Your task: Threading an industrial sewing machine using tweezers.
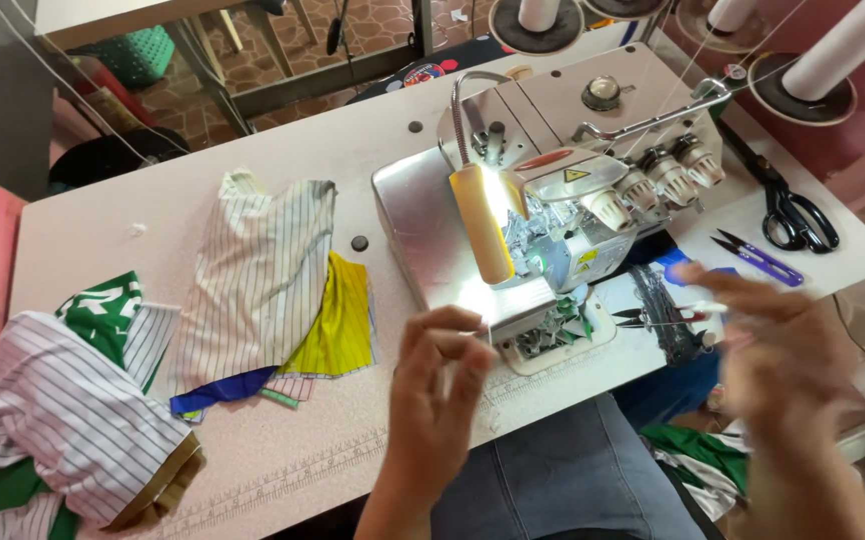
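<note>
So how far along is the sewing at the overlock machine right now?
Striped pieces lie piled left of the machine, whether sewn or not I cannot tell. In hand: the left hand pinches something too fine to see near the presser foot; the right hand is blurred beside the tweezers. No fabric lies under the foot, so stitching looks yet to begin.

Small sewing workshop, likely a tailoring or garment-making room. Industrial overlock sewing machine [573,215] with a lit gooseneck lamp [483,222] sits on a pale counter [253,150] with a ruler printed along its front edge. Thread cones [833,50] on stands behind it. Black scissors [793,215] and purple thread snips [761,258] to the right. Cut fabric pieces [263,280], striped, yellow, green, piled at left. Tiled floor [283,50], second work table beyond.
</note>
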